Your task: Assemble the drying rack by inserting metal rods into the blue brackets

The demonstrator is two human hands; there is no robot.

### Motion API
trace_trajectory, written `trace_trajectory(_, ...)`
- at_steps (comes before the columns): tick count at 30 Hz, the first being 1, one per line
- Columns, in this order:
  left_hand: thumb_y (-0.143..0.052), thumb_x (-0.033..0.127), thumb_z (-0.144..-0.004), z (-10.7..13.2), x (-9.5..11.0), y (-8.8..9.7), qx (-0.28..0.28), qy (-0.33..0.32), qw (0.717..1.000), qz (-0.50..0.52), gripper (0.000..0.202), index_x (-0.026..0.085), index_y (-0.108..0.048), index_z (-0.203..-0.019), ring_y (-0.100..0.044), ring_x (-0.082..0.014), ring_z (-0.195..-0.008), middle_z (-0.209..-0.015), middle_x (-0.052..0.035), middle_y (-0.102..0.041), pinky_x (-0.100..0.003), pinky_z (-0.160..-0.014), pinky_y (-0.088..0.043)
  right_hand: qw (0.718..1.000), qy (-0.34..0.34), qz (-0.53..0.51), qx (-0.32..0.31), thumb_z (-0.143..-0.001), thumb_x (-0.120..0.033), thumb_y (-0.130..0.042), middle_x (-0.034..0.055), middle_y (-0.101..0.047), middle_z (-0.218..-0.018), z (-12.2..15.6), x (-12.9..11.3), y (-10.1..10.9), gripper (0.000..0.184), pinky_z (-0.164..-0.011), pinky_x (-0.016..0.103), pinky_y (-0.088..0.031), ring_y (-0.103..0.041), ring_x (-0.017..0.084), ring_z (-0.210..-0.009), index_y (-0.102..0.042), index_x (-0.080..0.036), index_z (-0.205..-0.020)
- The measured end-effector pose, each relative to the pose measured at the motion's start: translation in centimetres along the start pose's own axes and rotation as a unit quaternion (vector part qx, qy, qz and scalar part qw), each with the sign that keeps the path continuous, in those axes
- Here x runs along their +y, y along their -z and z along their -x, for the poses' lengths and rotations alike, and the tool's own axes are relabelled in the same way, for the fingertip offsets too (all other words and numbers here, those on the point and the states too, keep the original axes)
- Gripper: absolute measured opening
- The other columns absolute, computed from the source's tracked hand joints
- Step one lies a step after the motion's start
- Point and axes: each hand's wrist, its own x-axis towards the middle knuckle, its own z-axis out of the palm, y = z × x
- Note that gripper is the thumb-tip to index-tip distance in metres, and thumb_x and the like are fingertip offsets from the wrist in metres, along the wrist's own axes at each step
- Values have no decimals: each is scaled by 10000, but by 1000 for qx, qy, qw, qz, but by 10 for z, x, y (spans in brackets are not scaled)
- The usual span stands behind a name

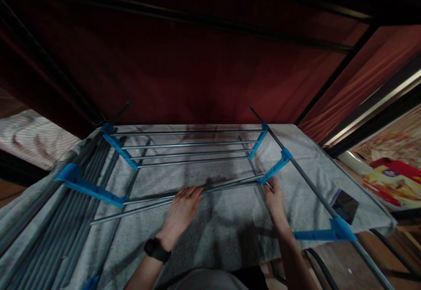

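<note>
A rack frame of grey metal tubes and blue plastic brackets stands on a grey blanket. My left hand (184, 209), a black watch on its wrist, is closed over a loose grey tube (131, 212). That tube's left end is free, below the left bracket (95, 190); its right part runs toward the right bracket (279, 165). Another tube (148, 198) spans the two brackets just behind it. My right hand (274, 197) grips the lower end of the right bracket, where the tubes meet it; its fingertips are partly hidden.
Several loose grey tubes (62, 228) lie along the left side. Farther back, several crossbars (194, 144) join two more brackets. Another blue bracket (324, 234) sits at lower right, near a phone (344, 205). A dark red cloth (197, 75) hangs behind the blanket (226, 228). A red-yellow package (393, 180) lies right.
</note>
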Motion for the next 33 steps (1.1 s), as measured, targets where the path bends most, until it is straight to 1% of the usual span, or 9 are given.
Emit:
trace_trajectory(5, -491, 218, -1035, -1, 1, 0, -13, 1, 1000, 0, 284, 224, -713, -1213, -723, -232, -981, -1091, -76, -766, -401, -934, -562, 999, 6, -32, 15, -682, -309, -744, 14, -738, -1168, 8, 2, -4, 481, -1000, 375, -517, -676, 202, -1091, -673, -263, -1156)
trace_trajectory(8, -487, 224, -1039, -1, 2, -1, -25, 6, 1000, -2, 288, 216, -713, -1218, -724, -234, -988, -1108, -80, -767, -408, -947, -562, 995, -4, -45, 90, -717, -315, -754, -3, -723, -1133, 21, 6, -10, 462, -962, 341, -521, -669, 181, -1041, -653, -268, -1165)
trace_trajectory(10, -486, 226, -1041, -1, 2, -1, -31, 8, 999, -3, 293, 211, -713, -1225, -725, -237, -997, -1127, -83, -766, -413, -952, -564, 992, -24, -54, 109, -725, -350, -778, -13, -718, -1025, 32, 8, -14, 361, -898, 313, -530, -661, 167, -944, -671, -254, -1057)
trace_trajectory(13, -482, 225, -1041, -2, 3, 0, -37, 2, 999, -5, 299, 212, -713, -1231, -724, -239, -1002, -1130, -84, -765, -415, -958, -563, 991, -86, -96, 26, -712, -447, -832, -2, -720, -907, 43, 5, -22, 339, -794, 299, -554, -659, 161, -821, -694, -230, -933)
trace_trajectory(14, -485, 226, -1040, -2, 3, 0, -38, 1, 999, -6, 298, 211, -713, -1230, -724, -240, -1005, -1128, -85, -764, -416, -958, -563, 987, -111, -118, -3, -708, -479, -845, 6, -730, -906, 44, 2, -25, 366, -785, 303, -565, -672, 165, -817, -698, -227, -929)
trace_trajectory(16, -488, 226, -1038, -2, 3, 0, -39, -1, 999, -6, 294, 208, -717, -1222, -724, -245, -1003, -1121, -88, -765, -417, -950, -564, 974, -154, -165, -27, -696, -517, -865, 12, -746, -910, 46, -4, -31, 406, -802, 313, -590, -702, 174, -831, -694, -230, -928)
trace_trajectory(19, -479, 235, -1043, -1, 3, -2, -37, 4, 999, 3, 301, 211, -720, -1222, -725, -245, -1002, -1117, -90, -767, -421, -952, -562, 955, -193, -223, -43, -669, -494, -893, 2, -744, -876, 44, -13, -37, 400, -836, 322, -611, -721, 175, -826, -668, -238, -879)
trace_trajectory(23, -453, 245, -1054, 1, 2, -6, -52, 16, 998, 14, 327, 209, -719, -1242, -716, -249, -1029, -1149, -99, -765, -428, -966, -554, 938, -213, -267, -64, -614, -449, -938, -14, -730, -840, 39, -19, -41, 411, -867, 320, -622, -723, 169, -820, -651, -238, -818)
trace_trajectory(33, -461, 246, -1063, -1, 1, -9, -74, 30, 996, 28, 333, 214, -715, -1274, -711, -259, -1063, -1179, -100, -756, -429, -988, -536, 935, -216, -275, -57, -584, -433, -966, -31, -715, -784, 35, -20, -41, 416, -822, 278, -620, -714, 147, -774, -668, -231, -793)
